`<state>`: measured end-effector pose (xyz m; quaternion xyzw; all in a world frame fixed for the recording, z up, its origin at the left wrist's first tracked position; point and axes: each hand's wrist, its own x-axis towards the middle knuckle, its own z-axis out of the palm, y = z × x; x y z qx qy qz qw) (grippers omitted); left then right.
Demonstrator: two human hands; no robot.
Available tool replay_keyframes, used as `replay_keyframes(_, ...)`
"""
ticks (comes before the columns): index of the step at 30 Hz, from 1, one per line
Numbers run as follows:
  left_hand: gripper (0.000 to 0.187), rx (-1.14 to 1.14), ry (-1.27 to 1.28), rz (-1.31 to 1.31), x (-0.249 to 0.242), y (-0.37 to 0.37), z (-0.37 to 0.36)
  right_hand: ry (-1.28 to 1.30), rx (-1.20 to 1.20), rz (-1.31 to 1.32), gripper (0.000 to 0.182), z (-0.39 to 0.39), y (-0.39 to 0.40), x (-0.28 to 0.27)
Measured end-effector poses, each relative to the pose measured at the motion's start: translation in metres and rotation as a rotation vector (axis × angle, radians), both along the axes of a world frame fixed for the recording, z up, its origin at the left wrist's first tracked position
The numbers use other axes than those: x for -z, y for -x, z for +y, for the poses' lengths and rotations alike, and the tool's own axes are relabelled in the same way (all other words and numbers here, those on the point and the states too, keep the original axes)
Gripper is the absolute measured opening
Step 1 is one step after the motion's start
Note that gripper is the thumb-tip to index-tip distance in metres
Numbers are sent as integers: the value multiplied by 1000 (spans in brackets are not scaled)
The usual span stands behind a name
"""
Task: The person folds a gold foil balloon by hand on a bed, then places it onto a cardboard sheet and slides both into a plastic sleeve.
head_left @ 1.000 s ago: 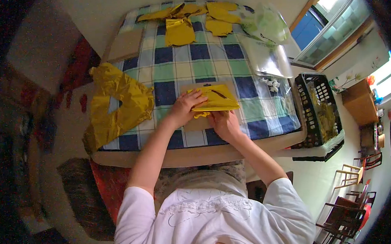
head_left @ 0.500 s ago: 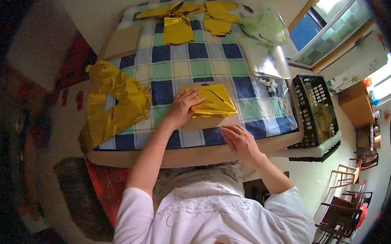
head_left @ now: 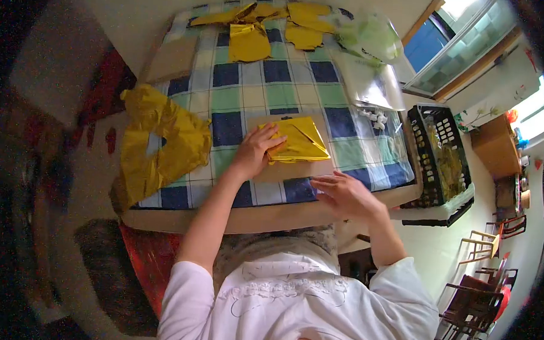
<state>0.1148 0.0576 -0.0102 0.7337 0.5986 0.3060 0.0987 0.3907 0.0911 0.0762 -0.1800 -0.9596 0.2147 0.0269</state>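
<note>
A folded piece of shiny gold foil (head_left: 303, 140) lies on a tan cardboard sheet (head_left: 278, 172) near the front of the table. My left hand (head_left: 259, 147) rests on the foil's left end, fingers stretched over it and gripping nothing. Close to the table's front edge, right of the cardboard, my right hand (head_left: 348, 194) holds nothing, its fingers extended. A large crumpled gold foil piece (head_left: 171, 144) with a hole in it spreads over the left side of the table.
A checked cloth (head_left: 274, 98) covers the table. More gold foil pieces (head_left: 250, 42), clear plastic bags (head_left: 369, 38) and another cardboard sheet (head_left: 171, 60) lie toward the back. A black plastic crate (head_left: 425, 160) stands at the right. Chairs (head_left: 474, 300) are beyond.
My right hand has moved slightly right, with its fingers straighter than before. The left hand stays on the gold foil, which looks a little flatter.
</note>
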Motion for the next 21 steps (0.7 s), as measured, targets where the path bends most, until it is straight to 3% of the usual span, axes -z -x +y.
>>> replay_keyframes(1,49,9,-13,-4,2,-1,0,61,-21,-12,34,1,-1,-17)
replay_keyframes(4,50,0,-30,-12,3,-2,2,324,390,111,35,14,28,-49)
replay_keyframes(7,52,9,14,58,3,2,2,147,247,390,47,47,59,-22)
replay_keyframes(10,52,7,29,39,2,2,3,-113,14,175,64,34,58,-30)
replay_keyframes(11,51,1,27,31,3,1,1,-259,3,146,53,33,57,-24)
replay_keyframes(15,50,-13,20,7,-6,-1,-1,-331,161,95,30,39,52,18)
replay_keyframes(18,50,-10,-12,29,1,-1,1,-431,130,179,29,42,46,44)
replay_keyframes(21,50,-6,-27,41,5,-1,2,-163,71,127,22,37,34,29)
